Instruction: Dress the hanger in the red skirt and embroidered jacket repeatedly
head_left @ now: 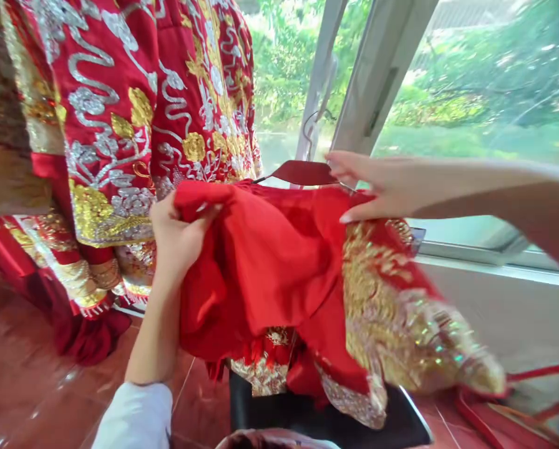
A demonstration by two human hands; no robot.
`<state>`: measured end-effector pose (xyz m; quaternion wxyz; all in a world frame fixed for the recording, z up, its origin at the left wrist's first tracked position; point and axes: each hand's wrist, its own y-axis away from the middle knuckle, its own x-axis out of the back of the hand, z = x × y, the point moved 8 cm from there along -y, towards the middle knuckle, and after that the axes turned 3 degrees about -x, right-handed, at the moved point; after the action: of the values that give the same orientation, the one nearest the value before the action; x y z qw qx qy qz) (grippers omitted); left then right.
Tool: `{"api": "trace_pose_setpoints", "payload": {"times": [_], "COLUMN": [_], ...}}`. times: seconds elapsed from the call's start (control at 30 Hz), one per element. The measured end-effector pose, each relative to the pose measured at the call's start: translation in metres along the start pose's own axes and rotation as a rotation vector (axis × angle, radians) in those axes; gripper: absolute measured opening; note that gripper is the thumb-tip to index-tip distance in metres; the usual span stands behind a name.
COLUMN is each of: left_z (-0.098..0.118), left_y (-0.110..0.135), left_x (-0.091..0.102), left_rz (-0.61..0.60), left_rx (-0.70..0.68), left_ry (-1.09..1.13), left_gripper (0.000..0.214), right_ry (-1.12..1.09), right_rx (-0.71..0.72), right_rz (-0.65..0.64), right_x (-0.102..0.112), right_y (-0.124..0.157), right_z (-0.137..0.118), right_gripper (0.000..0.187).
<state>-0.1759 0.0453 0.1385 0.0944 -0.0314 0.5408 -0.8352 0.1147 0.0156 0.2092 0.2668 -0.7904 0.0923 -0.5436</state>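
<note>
A red jacket (279, 249) with gold and sequin embroidery hangs in front of me on a dark red hanger (302, 172). Its plain red inner side faces me. My left hand (179, 234) is closed on the jacket's left edge, thumb over the folded cloth. At the jacket's right shoulder is my right hand (368, 184), its fingers stretched toward the hanger and its thumb apart, against the cloth. Below that hand, the embroidered sleeve (415, 324) swings out to the right, blurred. What holds the hanger's hook cannot be made out clearly.
Red garments with silver and gold embroidery (106, 112) hang close on the left. A window (485, 125) with a pale frame (382, 75) stands behind. Below the jacket is a black seat-like surface (302, 421). Red straps (541, 371) lie at lower right, above red floor tiles (190, 405).
</note>
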Motion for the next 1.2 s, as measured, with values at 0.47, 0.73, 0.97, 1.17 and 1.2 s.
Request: {"api": "trace_pose_setpoints", "payload": {"times": [0.47, 0.73, 0.97, 1.17, 1.2], "left_z": [-0.013, -0.054, -0.045, -0.04, -0.041], "left_y": [0.036, 0.119, 0.187, 0.205, 0.205], "left_x": [-0.02, 0.038, 0.024, 0.014, 0.02], "left_rz": [-0.636, -0.755, -0.539, -0.3, -0.28], "left_rx": [0.239, 0.663, 0.768, 0.768, 0.8], "left_ry": [-0.328, -0.135, -0.074, -0.149, -0.153], "left_gripper": [0.024, 0.059, 0.094, 0.028, 0.022], "right_ry": [-0.037, -0.26, -0.461, -0.511, -0.514], "right_rx": [0.481, 0.354, 0.303, 0.25, 0.285], "right_rz": [-0.28, -0.074, -0.041, -0.176, -0.215], "right_x": [-0.115, -0.095, -0.121, -0.168, -0.172], "right_y": [0.0, -0.016, 0.01, 0.033, 0.03], "right_z": [-0.131, -0.115, -0.115, -0.135, -0.14], "right_gripper": [0.009, 0.006, 0.011, 0.015, 0.014]}}
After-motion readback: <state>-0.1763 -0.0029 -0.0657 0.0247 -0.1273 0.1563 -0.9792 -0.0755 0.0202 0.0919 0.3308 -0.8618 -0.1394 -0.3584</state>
